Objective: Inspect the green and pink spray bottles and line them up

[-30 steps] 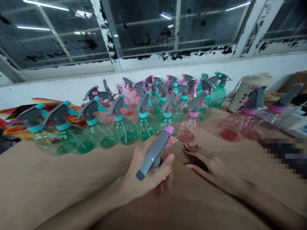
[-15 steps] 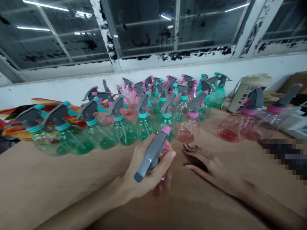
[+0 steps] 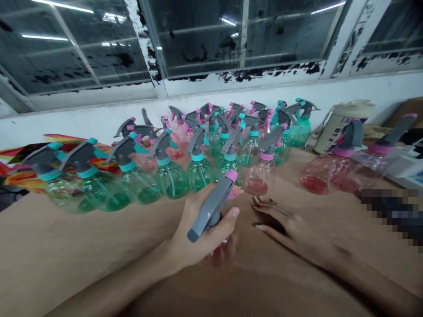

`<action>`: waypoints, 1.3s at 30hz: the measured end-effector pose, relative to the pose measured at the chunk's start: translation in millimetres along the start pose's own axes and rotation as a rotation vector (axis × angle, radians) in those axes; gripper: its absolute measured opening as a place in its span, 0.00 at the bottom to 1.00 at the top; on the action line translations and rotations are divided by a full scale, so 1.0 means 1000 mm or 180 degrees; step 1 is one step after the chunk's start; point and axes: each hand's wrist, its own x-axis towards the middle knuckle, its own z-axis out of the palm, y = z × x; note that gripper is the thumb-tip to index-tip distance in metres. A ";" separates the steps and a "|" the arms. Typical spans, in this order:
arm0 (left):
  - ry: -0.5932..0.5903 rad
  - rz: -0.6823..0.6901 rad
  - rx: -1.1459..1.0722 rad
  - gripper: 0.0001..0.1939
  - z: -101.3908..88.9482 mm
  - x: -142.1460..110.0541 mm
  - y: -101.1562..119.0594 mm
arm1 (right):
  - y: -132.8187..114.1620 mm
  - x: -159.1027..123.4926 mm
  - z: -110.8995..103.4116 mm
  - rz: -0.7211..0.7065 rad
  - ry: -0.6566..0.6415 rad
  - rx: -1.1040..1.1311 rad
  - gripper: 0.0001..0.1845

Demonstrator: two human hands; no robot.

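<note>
In the lower middle of the head view, my left hand [image 3: 194, 233] is wrapped around the neck of a pink spray bottle [image 3: 220, 254]. Its grey sprayer head [image 3: 211, 209] with a pink nozzle points away from me and tilts up. My thumb lies along the right side, and a fingertip shows beyond the pink trigger. Most of the neck is hidden by the hand. To the right, my right hand [image 3: 287, 224] rests on the table with its fingers stretched out and apart, holding nothing. Just beyond its fingertips stands another pink spray bottle [image 3: 258, 180].
A row of green spray bottles [image 3: 172, 180] stands ahead, with several green and pink ones behind. Two pink bottles [image 3: 319, 178] sit at the right, near a cream jug [image 3: 342, 125]. Colourful wrapping [image 3: 26, 178] lies at the left on the brown table [image 3: 99, 246].
My left hand's fingers have loosened slightly at the trigger, a fingertip now reaching farther forward. The sprayer head has shifted a little up and right. My right hand stays put.
</note>
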 end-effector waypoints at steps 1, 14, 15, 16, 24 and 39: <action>0.0028 0.0073 -0.0010 0.06 0.000 0.000 -0.001 | -0.001 0.000 -0.001 0.0006 -0.0007 -0.0008 0.24; -0.0124 -0.0150 -0.0189 0.04 0.000 0.001 0.005 | 0.003 -0.001 0.002 -0.0070 0.0022 0.0068 0.24; -0.0085 -0.0131 -0.0136 0.05 0.000 0.001 0.005 | 0.003 -0.001 0.002 -0.0078 0.0043 0.0081 0.24; -0.0057 -0.0103 -0.0079 0.05 -0.001 0.001 0.005 | 0.003 0.000 0.002 -0.0083 0.0060 0.0088 0.24; -0.0178 -0.0021 -0.0149 0.08 -0.005 0.001 0.005 | -0.001 -0.001 0.000 -0.0053 0.0117 0.0026 0.24; -0.0172 0.0027 0.0079 0.04 -0.004 -0.002 0.001 | -0.004 0.001 -0.001 -0.0069 0.0085 0.0127 0.24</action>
